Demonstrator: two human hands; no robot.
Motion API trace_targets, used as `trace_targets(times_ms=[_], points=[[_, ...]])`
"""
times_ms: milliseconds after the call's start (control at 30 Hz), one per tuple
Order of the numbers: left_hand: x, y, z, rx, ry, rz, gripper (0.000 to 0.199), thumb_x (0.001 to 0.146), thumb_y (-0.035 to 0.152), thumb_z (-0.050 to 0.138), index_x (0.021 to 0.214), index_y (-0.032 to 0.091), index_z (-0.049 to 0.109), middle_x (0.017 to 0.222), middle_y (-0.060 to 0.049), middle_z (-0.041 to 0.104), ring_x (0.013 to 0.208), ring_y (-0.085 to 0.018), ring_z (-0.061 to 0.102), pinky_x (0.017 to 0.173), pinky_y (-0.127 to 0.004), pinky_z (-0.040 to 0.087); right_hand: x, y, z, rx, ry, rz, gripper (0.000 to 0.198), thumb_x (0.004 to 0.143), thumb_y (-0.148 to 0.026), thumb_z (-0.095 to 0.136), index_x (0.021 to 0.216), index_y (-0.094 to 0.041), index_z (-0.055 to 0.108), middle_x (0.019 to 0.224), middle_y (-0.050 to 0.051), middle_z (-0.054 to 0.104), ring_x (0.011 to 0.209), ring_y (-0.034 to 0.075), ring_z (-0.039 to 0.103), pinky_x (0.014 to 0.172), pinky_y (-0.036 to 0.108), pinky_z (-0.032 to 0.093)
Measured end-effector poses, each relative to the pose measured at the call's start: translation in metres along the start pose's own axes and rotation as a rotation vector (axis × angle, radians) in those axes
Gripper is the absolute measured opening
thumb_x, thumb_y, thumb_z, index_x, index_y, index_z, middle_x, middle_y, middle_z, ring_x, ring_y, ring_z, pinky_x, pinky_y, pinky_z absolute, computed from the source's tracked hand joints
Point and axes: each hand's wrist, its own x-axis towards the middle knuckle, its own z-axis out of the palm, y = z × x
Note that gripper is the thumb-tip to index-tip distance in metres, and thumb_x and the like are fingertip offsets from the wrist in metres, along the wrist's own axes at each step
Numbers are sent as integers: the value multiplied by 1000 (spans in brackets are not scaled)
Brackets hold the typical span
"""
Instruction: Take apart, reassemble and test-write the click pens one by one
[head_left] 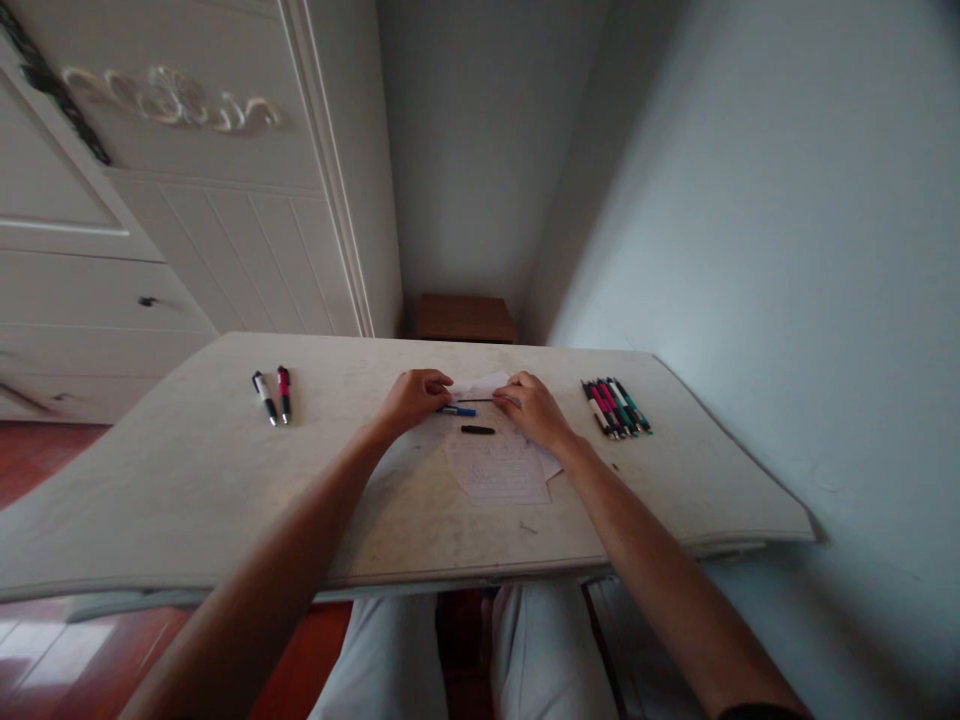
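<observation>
Thin dark rod, long axis left-to-right

A white cabinet stands on the left, bearing a raised scroll ornament, grooved panelling and drawers, one with a small dark knob. Beside it a grey back wall meets a pale blue-grey right wall, and a soft-edged shadow slants down near their corner. Low brown wooden furniture sits in the recess beyond a white, smudged table. Reddish-brown flooring shows at left, a bright patch of light gleaming on it
</observation>
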Motion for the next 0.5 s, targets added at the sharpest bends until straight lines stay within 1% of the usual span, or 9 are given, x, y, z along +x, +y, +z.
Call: trace_targets(times_ms=[133,300,400,500], points=[[0,-1,2,10,15,4,28,69,25,67,95,16,72,80,-5,75,79,-22,71,73,-29,54,2,-2,2,-25,-15,0,9,86,-17,65,85,-18,73,87,7,62,87,20,56,80,32,45],[-1,3,3,18,31,19,28,70,27,70,95,16,72,81,-5,75,75,-20,70,72,-28,53,3,-6,0,-22,8,15,11,87,-14,61,81,-18,70,85,6,60,86,20,55,79,32,44],[-2,6,5,66,28,83,21,73,27,69,91,17,74,84,-4,75,74,-18,68,74,-28,52,4,-9,-1,-5,41,22,10,87,-14,61,82,-18,68,88,7,61,90,21,55,82,33,44],[-3,9,5,116,11,145,14,77,25,65,83,19,76,82,-3,75,73,-17,66,76,-28,51,5,-9,-1,16,62,25,9,88,-15,61,82,-17,68,90,7,61,91,21,55,83,33,44]])
